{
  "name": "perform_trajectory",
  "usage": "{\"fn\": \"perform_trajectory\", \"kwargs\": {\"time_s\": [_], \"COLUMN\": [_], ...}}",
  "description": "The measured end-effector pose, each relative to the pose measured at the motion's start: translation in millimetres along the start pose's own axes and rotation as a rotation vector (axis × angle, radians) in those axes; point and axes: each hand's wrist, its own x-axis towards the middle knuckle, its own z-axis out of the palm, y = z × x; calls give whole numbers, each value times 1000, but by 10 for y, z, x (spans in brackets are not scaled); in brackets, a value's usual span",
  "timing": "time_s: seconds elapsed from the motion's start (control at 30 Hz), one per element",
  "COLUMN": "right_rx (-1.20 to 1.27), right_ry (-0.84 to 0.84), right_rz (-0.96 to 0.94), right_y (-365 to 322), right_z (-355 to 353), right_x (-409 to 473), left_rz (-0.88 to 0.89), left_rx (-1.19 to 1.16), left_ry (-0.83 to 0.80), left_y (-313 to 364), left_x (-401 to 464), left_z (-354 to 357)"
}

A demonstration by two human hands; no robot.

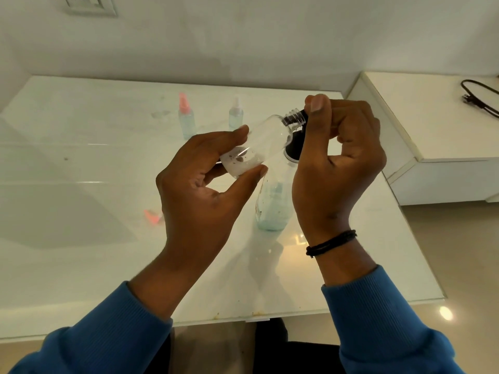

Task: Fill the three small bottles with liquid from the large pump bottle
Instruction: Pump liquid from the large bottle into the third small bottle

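My left hand (199, 190) holds a small clear uncapped bottle (259, 144) tilted, thumb and fingertips round its base. A little whitish liquid lies in its lower end. Its threaded neck points up right and meets the black nozzle of the large pump bottle (272, 209), which stands on the table with pale blue liquid low inside. My right hand (337, 160) is curled round the black pump head (294, 145), thumb on top by the nozzle. Two small capped bottles stand behind: one with a pink cap (186, 117), one with a white cap (236, 114); both hold pale blue liquid.
A loose pink spray cap (152, 215) lies on the glossy white table (81, 157) left of my left wrist. A white cabinet (421, 125) adjoins the table at the right, with a black cable (478, 98) on it. The wall runs close behind.
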Motion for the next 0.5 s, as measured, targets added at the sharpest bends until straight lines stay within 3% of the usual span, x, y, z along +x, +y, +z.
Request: {"fn": "perform_trajectory", "kwargs": {"time_s": [0.5], "right_rx": [-7], "right_ry": [-17], "right_rz": [28], "right_y": [13], "right_z": [13], "right_x": [-38], "left_rz": [3], "left_rx": [-1], "left_ry": [-3], "left_y": [-32], "left_x": [-8], "left_z": [-10]}}
